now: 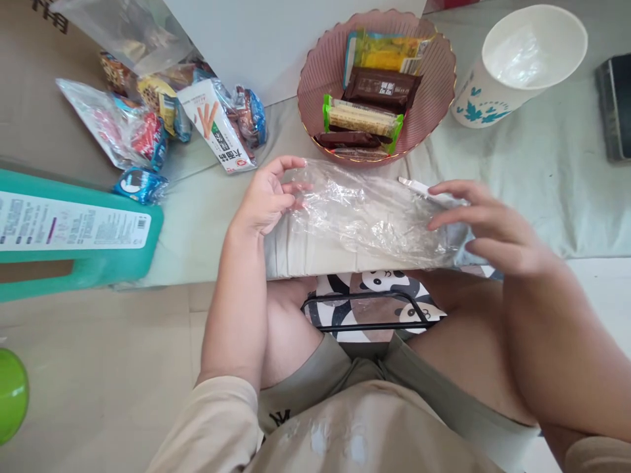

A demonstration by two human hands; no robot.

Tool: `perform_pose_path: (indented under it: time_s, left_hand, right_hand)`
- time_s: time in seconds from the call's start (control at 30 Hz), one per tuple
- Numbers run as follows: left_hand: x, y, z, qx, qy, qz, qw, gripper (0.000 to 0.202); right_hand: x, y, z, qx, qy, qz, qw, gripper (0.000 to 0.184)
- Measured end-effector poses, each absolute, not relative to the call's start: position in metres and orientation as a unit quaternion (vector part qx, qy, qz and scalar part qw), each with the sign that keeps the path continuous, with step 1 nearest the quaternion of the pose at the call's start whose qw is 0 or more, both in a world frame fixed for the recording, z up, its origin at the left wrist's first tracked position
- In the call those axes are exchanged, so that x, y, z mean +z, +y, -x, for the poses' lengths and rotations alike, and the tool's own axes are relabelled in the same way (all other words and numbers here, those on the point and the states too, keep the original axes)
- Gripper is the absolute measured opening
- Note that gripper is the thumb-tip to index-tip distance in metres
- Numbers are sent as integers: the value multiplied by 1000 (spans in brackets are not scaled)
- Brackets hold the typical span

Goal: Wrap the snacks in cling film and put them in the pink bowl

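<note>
A crumpled clear plastic bag lies across the near edge of the cloth-covered surface. My left hand pinches the bag's left end, fingers curled on the film. Over the bag's right end is my right hand, fingers stretched and resting on the plastic near its white zip strip. Just behind the bag stands a pink scalloped bowl that holds several wrapped snack bars.
A pile of snack packets and a stick-biscuit box lie at the back left. A white paper cup stands at the back right, a dark object beyond it. A teal box sits left; a panda-print stool is below.
</note>
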State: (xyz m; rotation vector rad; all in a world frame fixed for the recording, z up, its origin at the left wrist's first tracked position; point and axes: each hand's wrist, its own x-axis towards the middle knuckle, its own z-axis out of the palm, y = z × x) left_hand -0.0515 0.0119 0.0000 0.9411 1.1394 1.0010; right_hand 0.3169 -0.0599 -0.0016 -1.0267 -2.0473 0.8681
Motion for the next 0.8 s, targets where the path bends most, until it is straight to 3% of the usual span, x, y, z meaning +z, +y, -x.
perform_pose_path:
  time_s: [0.1, 0.17, 0.27, 0.43, 0.57, 0.63, 0.7, 0.8]
  left_hand:
    - [4, 9, 54, 401, 472, -424, 661, 56]
    - [8, 6, 54, 365, 443, -429, 698, 60]
    - [13, 2, 51, 323, 394, -429, 746, 62]
    - [17, 0, 43, 317, 378, -409, 767, 59]
    - [14, 4, 46, 317, 407, -423, 745, 51]
    - [12, 6, 51, 324, 401, -439, 736, 45]
    - [10, 7, 54, 356, 388, -440, 728, 52]
    - [9, 6, 52, 428, 394, -391, 713, 58]
  right_hand:
    - [5, -57, -316, 363, -661, 416, 508, 19]
    - [5, -54, -310, 371, -592, 464, 545, 20]
    - [4, -48, -295, 439, -584, 498, 467, 28]
    - [6, -34, -259, 541, -643, 422, 340, 57]
    - [12, -24, -242, 532, -703, 431, 195, 18]
    - [15, -23, -240, 532, -720, 419, 155, 19]
    - [17, -25, -240, 540, -723, 403, 153, 19]
    - [16, -32, -239, 527, -713, 410, 215, 18]
